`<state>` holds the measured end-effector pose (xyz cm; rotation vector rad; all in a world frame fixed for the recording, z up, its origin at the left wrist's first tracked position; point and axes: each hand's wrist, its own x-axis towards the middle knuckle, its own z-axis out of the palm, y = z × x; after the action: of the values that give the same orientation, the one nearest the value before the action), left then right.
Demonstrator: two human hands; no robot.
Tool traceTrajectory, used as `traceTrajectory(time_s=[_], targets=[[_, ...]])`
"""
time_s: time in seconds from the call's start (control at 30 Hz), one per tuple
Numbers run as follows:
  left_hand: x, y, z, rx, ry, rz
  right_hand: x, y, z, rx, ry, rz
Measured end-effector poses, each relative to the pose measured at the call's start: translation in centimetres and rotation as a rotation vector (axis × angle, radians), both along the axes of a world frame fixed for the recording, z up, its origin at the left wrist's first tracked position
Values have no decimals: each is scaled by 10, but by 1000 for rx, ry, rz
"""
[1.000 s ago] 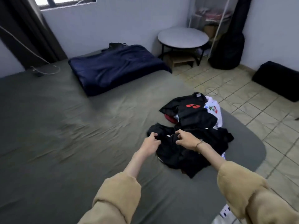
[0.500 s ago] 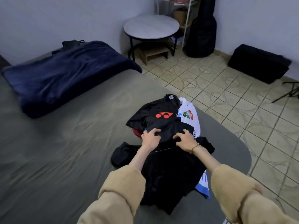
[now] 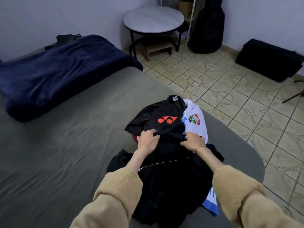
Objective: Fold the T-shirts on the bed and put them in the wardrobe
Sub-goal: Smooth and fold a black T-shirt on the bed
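A heap of T-shirts lies near the right edge of the grey-green bed (image 3: 65, 153). A black shirt with a red logo (image 3: 164, 117) lies at the far side, over a white and blue shirt with a crest (image 3: 196, 124); a bit of red cloth (image 3: 134, 139) peeks out beneath. Nearest me a plain black T-shirt (image 3: 172, 183) is spread out. My left hand (image 3: 147, 141) and my right hand (image 3: 193, 140) both grip black fabric with curled fingers at its far end, about a shirt's neck width apart.
A folded dark blue blanket (image 3: 62, 71) lies at the head of the bed. On the tiled floor stand a round white table (image 3: 153, 18) with a small wooden stool under it, a black guitar bag (image 3: 208, 25) and a black case (image 3: 269, 59).
My view came closer and turned right. Both hands moved from the near bunch of black cloth up to its far end, and the black shirt now lies spread toward me.
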<state>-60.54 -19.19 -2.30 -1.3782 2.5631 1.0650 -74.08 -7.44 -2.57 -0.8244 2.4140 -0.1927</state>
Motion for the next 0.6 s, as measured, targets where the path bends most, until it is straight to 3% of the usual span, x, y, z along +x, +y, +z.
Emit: traceTrajectory(time_s=[0.13,0.37,0.5,0.6], targets=[[14,1,20,13,78,3,15,-4,12,-113,51,114],[51,-9,81,189,320,265,53,-23,74,-515,-376,9],[88,-13,133,244,481,385,78,-36,113,-622,-359,162],[122,-23,159,197,558,419,101,-47,137,-725,-221,241]])
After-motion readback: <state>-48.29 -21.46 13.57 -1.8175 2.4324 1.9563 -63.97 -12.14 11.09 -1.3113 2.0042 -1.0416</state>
